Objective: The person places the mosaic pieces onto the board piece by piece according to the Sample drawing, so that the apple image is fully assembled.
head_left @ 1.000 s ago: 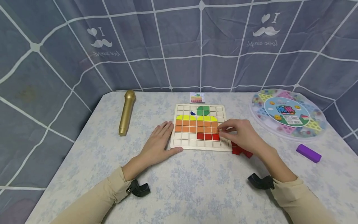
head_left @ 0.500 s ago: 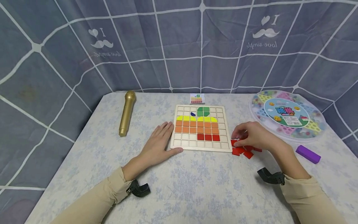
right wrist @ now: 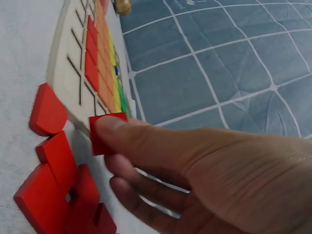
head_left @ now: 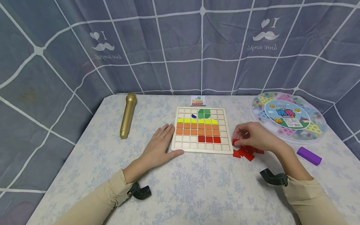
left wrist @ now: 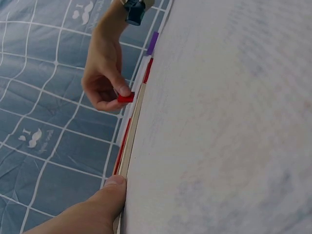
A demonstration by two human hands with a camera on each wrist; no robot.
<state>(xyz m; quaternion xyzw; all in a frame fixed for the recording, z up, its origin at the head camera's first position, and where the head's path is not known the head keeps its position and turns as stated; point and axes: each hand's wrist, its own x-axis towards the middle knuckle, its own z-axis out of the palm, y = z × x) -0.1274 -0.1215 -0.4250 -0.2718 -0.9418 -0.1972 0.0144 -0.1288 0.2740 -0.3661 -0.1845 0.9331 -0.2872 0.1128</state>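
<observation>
A wooden grid board (head_left: 182,145) lies mid-table, with rows of yellow, orange and red tiles set in it, plus green tiles and a small blue one near its far edge. My left hand (head_left: 158,144) lies flat, fingers straight along the board's left edge and thumb at its near left corner. Off the board's right edge, my right hand (head_left: 254,136) pinches a red square tile (right wrist: 101,139) between thumb and fingers. Beneath it is a loose pile of red tiles (head_left: 247,154), one with a rounded end in the right wrist view; the hand partly covers the pile in the head view.
A small picture card (head_left: 198,100) lies beyond the board. At the left lies a gold microphone (head_left: 127,117). On the right are a round game box (head_left: 288,115) and a purple block (head_left: 309,156). A grey-blue checked curtain (head_left: 180,40) hangs behind the table.
My right hand has moved right, from the board's red row to the loose pile, where it now pinches a red tile. The left hand has stayed in place.
</observation>
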